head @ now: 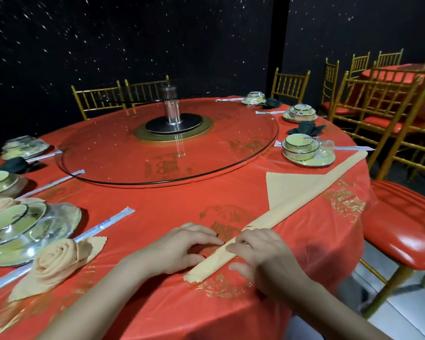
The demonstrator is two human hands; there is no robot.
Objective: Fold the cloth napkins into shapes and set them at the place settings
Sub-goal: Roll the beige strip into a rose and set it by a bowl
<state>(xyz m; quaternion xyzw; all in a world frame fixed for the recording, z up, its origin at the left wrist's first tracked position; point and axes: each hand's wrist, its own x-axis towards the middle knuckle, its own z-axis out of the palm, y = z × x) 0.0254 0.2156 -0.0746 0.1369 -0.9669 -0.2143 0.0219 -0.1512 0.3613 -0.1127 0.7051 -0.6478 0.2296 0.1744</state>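
1. Work item: peach cloth napkin (292, 192), flat on red tablecloth (182, 204), near-R sector of the round table. It is rolled into 1 long diagonal band. The band runs from its near end, btwn the hands, up-R to the table edge just beside a wrapped bowl set (307, 150). 1 triangular flap lies unrolled on the far side of the band, approx. mid-length.

2. L hand (182, 246): fingers curled, tips on the far edge of the band near its lower end, thumb tucked under the fingers. Grip: pinching the napkin.

3. R hand (263, 253): laid across the band, just beside L hand. Fingers curl over the far edge; thumb rests on the tablecloth on the near side. Grip: clasping the napkin.

4. Finished item: rose-shaped napkin (57, 263), same peach colour, near-L. 1 corner lies over wrapped chopsticks (103, 225). It sits just beside a stacked bowl-and-plate set (22, 231) under clear film.

5. Other:
- Glass lazy Susan (167, 163) at table ctr, w/ metal hub (173, 119).
- Dark folded napkin (307, 128) btwn 2 far-R settings.
- Gold chairs (290, 84) round the table; 1 w/ red seat pad (407, 229) at near-R.
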